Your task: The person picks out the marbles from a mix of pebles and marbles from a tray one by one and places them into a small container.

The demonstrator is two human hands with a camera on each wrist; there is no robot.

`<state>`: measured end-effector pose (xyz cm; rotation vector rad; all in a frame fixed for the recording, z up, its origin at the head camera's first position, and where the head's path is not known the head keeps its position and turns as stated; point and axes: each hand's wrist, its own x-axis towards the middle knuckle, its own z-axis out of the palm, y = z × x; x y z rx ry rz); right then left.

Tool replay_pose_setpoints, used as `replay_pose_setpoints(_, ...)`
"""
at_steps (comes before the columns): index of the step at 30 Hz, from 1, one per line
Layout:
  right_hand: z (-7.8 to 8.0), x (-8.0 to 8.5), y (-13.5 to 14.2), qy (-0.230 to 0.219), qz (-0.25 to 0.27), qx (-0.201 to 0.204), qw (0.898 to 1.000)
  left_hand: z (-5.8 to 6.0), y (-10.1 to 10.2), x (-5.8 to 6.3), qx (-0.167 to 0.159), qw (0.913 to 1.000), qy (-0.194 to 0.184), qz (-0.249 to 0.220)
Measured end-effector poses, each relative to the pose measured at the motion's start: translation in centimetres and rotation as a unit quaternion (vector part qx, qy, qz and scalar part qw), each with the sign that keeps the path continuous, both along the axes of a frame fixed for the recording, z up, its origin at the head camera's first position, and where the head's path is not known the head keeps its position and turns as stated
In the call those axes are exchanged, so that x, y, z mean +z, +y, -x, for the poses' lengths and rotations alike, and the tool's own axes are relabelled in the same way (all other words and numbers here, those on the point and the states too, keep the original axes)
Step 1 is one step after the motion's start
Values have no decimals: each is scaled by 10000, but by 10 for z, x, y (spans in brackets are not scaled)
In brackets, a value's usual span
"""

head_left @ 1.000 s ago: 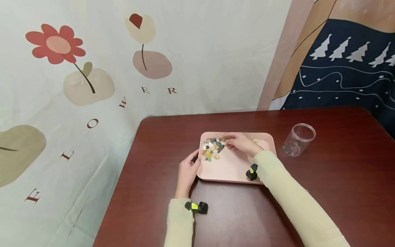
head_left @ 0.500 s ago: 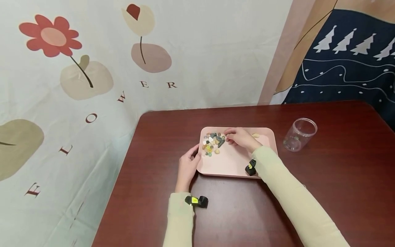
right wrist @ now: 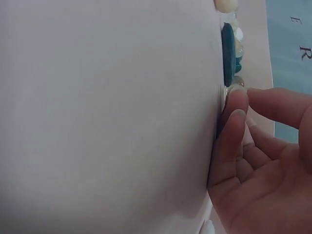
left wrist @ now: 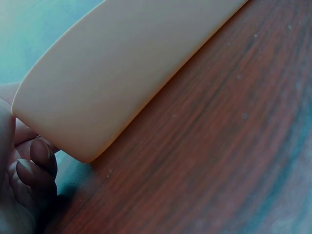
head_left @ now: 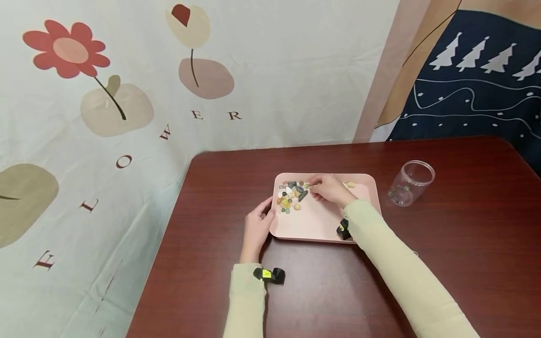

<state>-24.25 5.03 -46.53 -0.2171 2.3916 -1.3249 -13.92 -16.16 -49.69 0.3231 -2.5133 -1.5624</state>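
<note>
In the head view, a pink tray [head_left: 313, 225] lies on the table, with a cluster of small mixed pebbles [head_left: 291, 195] in its upper left part. My left hand [head_left: 257, 230] grips the tray's left side; the left wrist view shows curled fingers [left wrist: 41, 163] at the tray's corner. My right hand [head_left: 331, 189] reaches over the tray to the cluster's right edge. Its thumb and fingertips pinch at a small pebble [right wrist: 237, 83], mostly covered by the fingers in the right wrist view. A long dark pebble [right wrist: 228, 53] lies just beyond them.
A clear plastic jar [head_left: 411, 184] stands right of the tray, with something small and greenish near its bottom. A pale yellowish pebble [head_left: 350, 184] lies at the tray's far right, behind my right hand. A printed cloth [head_left: 274, 94] hangs behind the dark red table [head_left: 203, 263].
The head view has tilted slightly, shifting the whole scene upward. My right fingertips stay by the cluster's right edge, where a yellowish pebble now shows. My left hand keeps its place on the tray.
</note>
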Motion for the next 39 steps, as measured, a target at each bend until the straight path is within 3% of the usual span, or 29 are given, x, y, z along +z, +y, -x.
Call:
replay_pose_setpoints(5,-2,3,-1,493,-1036,321,9929,0,-1,1,-14,10000,54,-11)
replay_pose_setpoints(8,-2,4,0,519,-1205,428,9904,-1,0,1,-26,10000,59,-29)
replay_pose_setpoints(16,-1,6,5,-94,-402,326,9986,-2,1,0,-54,10000,40,-9)
replay_pose_setpoints(22,-1,7,8,-390,112,284,9988,-3,1,1,9,10000,23,-22)
replay_pose_setpoints(28,-3,9,14,-325,448,378,9978,-5,1,2,-6,10000,-9,-15)
replay_pose_setpoints(39,-7,30,30,42,442,304,9986,-3,1,3,-39,10000,50,-57)
